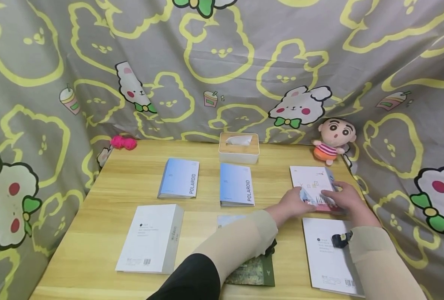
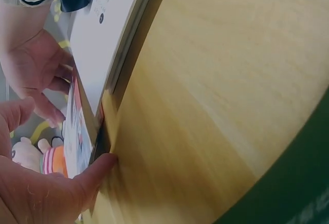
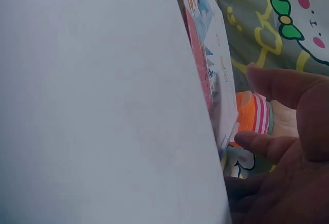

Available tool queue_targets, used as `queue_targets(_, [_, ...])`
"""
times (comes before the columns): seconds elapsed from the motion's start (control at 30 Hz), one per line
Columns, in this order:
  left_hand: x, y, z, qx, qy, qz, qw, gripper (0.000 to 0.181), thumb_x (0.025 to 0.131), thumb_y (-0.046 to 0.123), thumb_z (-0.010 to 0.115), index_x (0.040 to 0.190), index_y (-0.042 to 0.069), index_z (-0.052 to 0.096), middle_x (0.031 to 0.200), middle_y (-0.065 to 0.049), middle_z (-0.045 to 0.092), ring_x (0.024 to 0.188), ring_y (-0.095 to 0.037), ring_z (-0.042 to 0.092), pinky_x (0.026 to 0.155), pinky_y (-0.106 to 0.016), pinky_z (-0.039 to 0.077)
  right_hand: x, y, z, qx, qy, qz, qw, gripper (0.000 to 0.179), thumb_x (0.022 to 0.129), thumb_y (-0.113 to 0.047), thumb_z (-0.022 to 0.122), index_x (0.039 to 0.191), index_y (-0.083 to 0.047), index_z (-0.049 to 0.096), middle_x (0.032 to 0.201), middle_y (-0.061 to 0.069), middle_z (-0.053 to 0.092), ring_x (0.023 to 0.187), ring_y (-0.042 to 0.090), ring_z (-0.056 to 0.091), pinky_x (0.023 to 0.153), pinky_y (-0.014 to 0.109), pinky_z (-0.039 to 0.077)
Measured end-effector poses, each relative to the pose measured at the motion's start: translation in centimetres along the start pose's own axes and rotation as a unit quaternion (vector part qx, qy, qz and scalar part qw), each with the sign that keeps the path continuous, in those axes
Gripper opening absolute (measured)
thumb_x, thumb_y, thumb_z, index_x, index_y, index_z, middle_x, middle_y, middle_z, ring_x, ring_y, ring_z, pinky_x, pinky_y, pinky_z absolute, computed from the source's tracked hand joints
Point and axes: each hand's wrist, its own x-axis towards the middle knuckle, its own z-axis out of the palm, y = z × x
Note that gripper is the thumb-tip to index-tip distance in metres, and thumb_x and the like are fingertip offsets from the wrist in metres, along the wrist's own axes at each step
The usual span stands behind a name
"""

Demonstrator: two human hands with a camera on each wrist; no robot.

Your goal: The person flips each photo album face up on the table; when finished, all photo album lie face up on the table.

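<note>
A white illustrated book (image 1: 307,174) with a pink lower border lies at the table's right. My left hand (image 1: 291,202) touches its left side near the lower corner; in the left wrist view the extended digit of that left hand (image 2: 46,190) reaches the book's edge, right at the tabletop. On the opposite side, my right hand (image 1: 347,198) has its thumb over the cover. The right wrist view shows spread, fairly straight fingers (image 3: 272,147) at the book's far edge. A thick white book (image 1: 327,254) sits just below, under my right forearm, and hides part of the illustrated book in both wrist views.
Two blue POLAROID albums (image 1: 180,177) stand mid-table, with a tissue box (image 1: 239,157) behind. Another thick white book (image 1: 146,237) is at left. My left sleeve covers much of a green book (image 1: 257,273). A plush doll (image 1: 332,139) and pink bundle (image 1: 123,143) sit by the curtain.
</note>
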Motion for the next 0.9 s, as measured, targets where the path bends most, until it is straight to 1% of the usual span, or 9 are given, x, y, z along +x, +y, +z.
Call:
queue_targets(0.1, [0.0,-0.3,0.1,-0.007,-0.007,0.012,0.9999,0.063,0.087,0.026,0.088,0.141,0.008,0.063,0.119,-0.003,0.072,0.095,-0.008,0.062,0.087,-0.023,0.053,0.0,0.2,-0.2,-0.008,0.004,-0.001,1.0,0.089,0.101,-0.042,0.068,0.156,0.016,0.029,0.157,0.046,0.025,0.141,0.06,0.033,0.116,0.069,0.032])
queue_targets(0.17, [0.1,-0.5,0.0,-0.007,-0.013,0.015,0.9998,0.061,0.088,0.027,0.088,0.141,0.009,0.064,0.119,-0.002,0.072,0.096,-0.008,0.063,0.09,-0.024,0.053,0.0,0.3,-0.2,0.002,0.002,0.001,1.0,0.089,0.101,-0.042,0.068,0.156,0.016,0.028,0.156,0.045,0.028,0.136,0.057,0.038,0.114,0.068,0.035])
queue_targets(0.23, [0.1,-0.8,-0.1,-0.001,-0.017,0.007,0.9998,0.064,0.089,0.031,0.087,0.143,0.01,0.061,0.121,-0.001,0.071,0.1,-0.009,0.063,0.093,-0.026,0.053,0.0,0.4,-0.2,0.016,0.001,0.005,0.9999,0.089,0.101,-0.042,0.068,0.157,0.015,0.028,0.154,0.044,0.032,0.129,0.053,0.044,0.11,0.066,0.041])
queue_targets(0.37, [0.3,-1.1,-0.1,0.004,-0.022,-0.01,0.9997,0.073,0.088,0.035,0.087,0.15,0.01,0.057,0.134,-0.003,0.068,0.117,-0.014,0.064,0.102,-0.03,0.051,0.2,0.5,-0.1,0.047,-0.003,0.009,0.9989,0.09,0.101,-0.043,0.069,0.159,0.013,0.027,0.153,0.041,0.036,0.12,0.046,0.05,0.1,0.056,0.048])
queue_targets(0.47, [0.4,-1.2,0.1,0.003,-0.025,-0.022,0.9994,0.081,0.087,0.035,0.088,0.155,0.01,0.051,0.145,-0.004,0.063,0.129,-0.017,0.06,0.109,-0.03,0.047,0.3,0.5,-0.1,0.052,-0.005,0.008,0.9986,0.092,0.101,-0.045,0.068,0.16,0.012,0.026,0.155,0.041,0.033,0.125,0.048,0.048,0.103,0.059,0.047])
queue_targets(0.6, [0.5,-1.1,0.3,-0.005,-0.031,-0.027,0.9991,0.085,0.087,0.034,0.088,0.158,0.01,0.048,0.151,-0.005,0.059,0.136,-0.017,0.056,0.113,-0.03,0.044,0.2,0.5,-0.3,0.05,-0.007,0.009,0.9987,0.09,0.104,-0.044,0.064,0.162,0.01,0.022,0.159,0.042,0.025,0.134,0.053,0.039,0.114,0.068,0.036])
queue_targets(0.67, [0.4,-1.1,0.3,-0.006,-0.034,-0.029,0.999,0.085,0.088,0.035,0.088,0.159,0.011,0.047,0.153,-0.005,0.057,0.138,-0.017,0.054,0.114,-0.03,0.043,0.2,0.6,-0.4,0.055,-0.007,0.01,0.9984,0.087,0.105,-0.042,0.062,0.163,0.008,0.021,0.159,0.042,0.025,0.132,0.053,0.039,0.112,0.068,0.037])
queue_targets(0.77, [0.4,-1.0,0.3,-0.01,-0.034,-0.033,0.9988,0.085,0.088,0.035,0.088,0.159,0.011,0.047,0.155,-0.005,0.056,0.14,-0.018,0.053,0.115,-0.031,0.042,-0.1,0.7,-0.6,0.083,-0.006,0.012,0.9965,0.082,0.106,-0.038,0.059,0.165,0.005,0.02,0.157,0.04,0.03,0.127,0.049,0.045,0.103,0.06,0.046])
queue_targets(0.9, [0.4,-0.9,0.3,-0.015,-0.028,-0.035,0.9989,0.086,0.089,0.039,0.086,0.159,0.009,0.046,0.155,-0.006,0.056,0.141,-0.019,0.052,0.116,-0.031,0.042,-0.4,0.5,-1.0,0.124,0.007,-0.005,0.9923,0.078,0.107,-0.038,0.059,0.165,0.001,0.025,0.157,0.037,0.036,0.124,0.044,0.052,0.088,0.039,0.052])
